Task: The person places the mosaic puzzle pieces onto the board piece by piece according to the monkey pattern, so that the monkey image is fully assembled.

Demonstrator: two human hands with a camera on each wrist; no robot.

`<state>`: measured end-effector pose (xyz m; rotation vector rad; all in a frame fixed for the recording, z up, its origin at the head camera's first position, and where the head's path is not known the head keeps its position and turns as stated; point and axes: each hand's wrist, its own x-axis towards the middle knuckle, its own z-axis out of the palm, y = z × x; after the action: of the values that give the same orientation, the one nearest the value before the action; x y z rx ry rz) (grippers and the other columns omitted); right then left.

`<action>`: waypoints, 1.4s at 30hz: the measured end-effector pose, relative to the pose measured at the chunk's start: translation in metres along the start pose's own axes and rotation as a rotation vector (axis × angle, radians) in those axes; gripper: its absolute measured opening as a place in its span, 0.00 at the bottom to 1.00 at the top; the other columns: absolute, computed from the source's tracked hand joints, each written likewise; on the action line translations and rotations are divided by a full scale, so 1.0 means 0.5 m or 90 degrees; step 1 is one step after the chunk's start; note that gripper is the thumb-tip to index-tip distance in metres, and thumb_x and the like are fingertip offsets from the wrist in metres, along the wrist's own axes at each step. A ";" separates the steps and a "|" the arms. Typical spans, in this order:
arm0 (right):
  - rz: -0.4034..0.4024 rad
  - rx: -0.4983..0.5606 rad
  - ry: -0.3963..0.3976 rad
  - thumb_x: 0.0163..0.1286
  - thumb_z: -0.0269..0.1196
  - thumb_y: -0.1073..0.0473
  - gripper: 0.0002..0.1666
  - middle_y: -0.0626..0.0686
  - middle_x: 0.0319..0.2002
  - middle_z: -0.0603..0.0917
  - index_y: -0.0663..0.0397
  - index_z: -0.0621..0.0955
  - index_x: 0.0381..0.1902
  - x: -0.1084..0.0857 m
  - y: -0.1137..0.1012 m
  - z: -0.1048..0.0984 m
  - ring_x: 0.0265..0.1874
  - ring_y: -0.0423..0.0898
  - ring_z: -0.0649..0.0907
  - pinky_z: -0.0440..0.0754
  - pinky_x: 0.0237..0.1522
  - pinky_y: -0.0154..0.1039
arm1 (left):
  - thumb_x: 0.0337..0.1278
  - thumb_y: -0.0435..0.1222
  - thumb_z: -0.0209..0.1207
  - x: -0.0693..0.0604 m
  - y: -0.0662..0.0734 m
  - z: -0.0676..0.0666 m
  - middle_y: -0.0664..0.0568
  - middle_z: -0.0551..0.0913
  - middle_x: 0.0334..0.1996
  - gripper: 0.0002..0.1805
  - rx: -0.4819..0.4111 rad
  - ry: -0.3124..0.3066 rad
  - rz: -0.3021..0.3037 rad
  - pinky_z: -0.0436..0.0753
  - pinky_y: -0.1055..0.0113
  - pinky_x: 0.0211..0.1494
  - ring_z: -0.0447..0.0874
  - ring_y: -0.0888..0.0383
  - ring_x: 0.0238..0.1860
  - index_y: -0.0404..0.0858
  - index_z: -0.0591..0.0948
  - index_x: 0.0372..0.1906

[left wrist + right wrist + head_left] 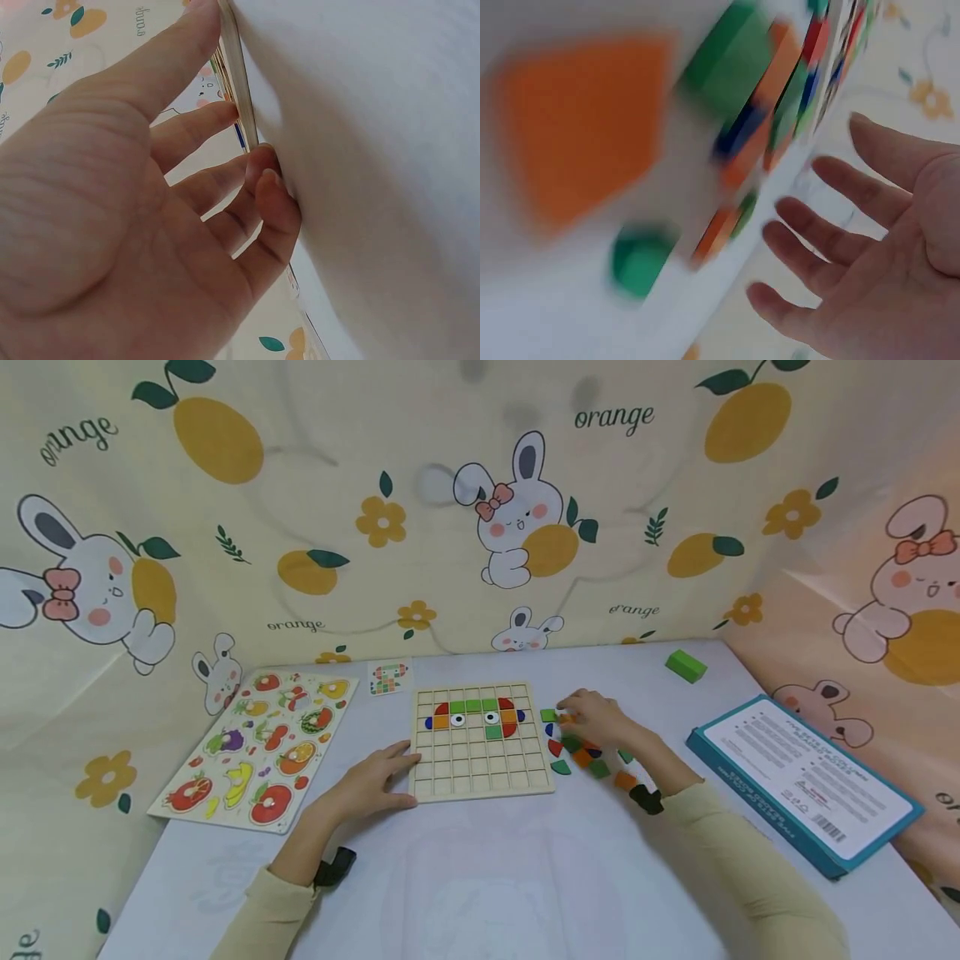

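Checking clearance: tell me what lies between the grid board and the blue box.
In the head view: loose coloured pieces, the right hand, its forearm and a black wrist device.

Place: looking like a cloth-screened play corner
Rabbit-and-orange sheeting [315, 493]: hanging at twelve o'clock
White table [480, 868]: holding a gridded board [459, 770] centrally
Fruit-picture board [258, 750]: lying at nine o'clock
Teal box [810, 781]: lying at three o'clock

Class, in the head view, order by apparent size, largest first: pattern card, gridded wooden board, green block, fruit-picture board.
1. Fruit-picture board
2. Gridded wooden board
3. Pattern card
4. Green block
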<state>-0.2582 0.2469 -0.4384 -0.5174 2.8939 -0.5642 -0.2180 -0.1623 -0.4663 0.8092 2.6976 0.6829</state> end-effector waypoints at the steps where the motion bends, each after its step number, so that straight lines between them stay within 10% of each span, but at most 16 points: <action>1: 0.014 0.015 -0.006 0.72 0.63 0.56 0.22 0.64 0.57 0.77 0.62 0.80 0.59 -0.009 0.016 -0.005 0.55 0.62 0.75 0.71 0.57 0.64 | 0.54 0.49 0.71 0.000 0.000 0.000 0.37 0.59 0.75 0.41 0.000 -0.001 0.000 0.64 0.40 0.70 0.58 0.36 0.73 0.39 0.71 0.72; 7: -0.020 0.100 -0.017 0.68 0.66 0.62 0.13 0.58 0.43 0.78 0.63 0.85 0.48 -0.062 0.059 -0.014 0.43 0.54 0.74 0.76 0.44 0.46 | 0.55 0.50 0.70 0.001 0.001 -0.001 0.37 0.59 0.75 0.42 0.006 -0.002 -0.005 0.65 0.40 0.70 0.58 0.36 0.73 0.39 0.70 0.72; 12: -0.042 0.112 0.002 0.67 0.68 0.62 0.14 0.57 0.46 0.78 0.60 0.86 0.50 -0.075 0.041 0.006 0.47 0.56 0.73 0.74 0.47 0.49 | 0.55 0.50 0.70 0.002 0.001 0.002 0.36 0.59 0.75 0.42 0.001 -0.001 -0.002 0.65 0.40 0.70 0.59 0.35 0.73 0.38 0.71 0.72; 27: -0.031 0.003 0.017 0.61 0.74 0.55 0.11 0.53 0.39 0.77 0.52 0.87 0.40 -0.014 -0.011 0.049 0.38 0.50 0.73 0.72 0.37 0.44 | 0.55 0.50 0.70 0.002 -0.003 0.002 0.37 0.59 0.75 0.41 -0.006 0.001 0.001 0.65 0.40 0.70 0.59 0.35 0.73 0.39 0.71 0.72; 42: 0.003 0.031 0.007 0.61 0.72 0.64 0.07 0.52 0.37 0.76 0.56 0.84 0.36 -0.015 -0.037 0.051 0.38 0.49 0.73 0.75 0.39 0.42 | 0.55 0.51 0.70 0.002 -0.004 0.002 0.36 0.59 0.75 0.41 0.008 0.002 0.010 0.65 0.40 0.70 0.59 0.35 0.73 0.38 0.71 0.72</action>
<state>-0.2400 0.2248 -0.4540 -0.5025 2.8834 -0.6379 -0.2192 -0.1627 -0.4681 0.8339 2.7033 0.6728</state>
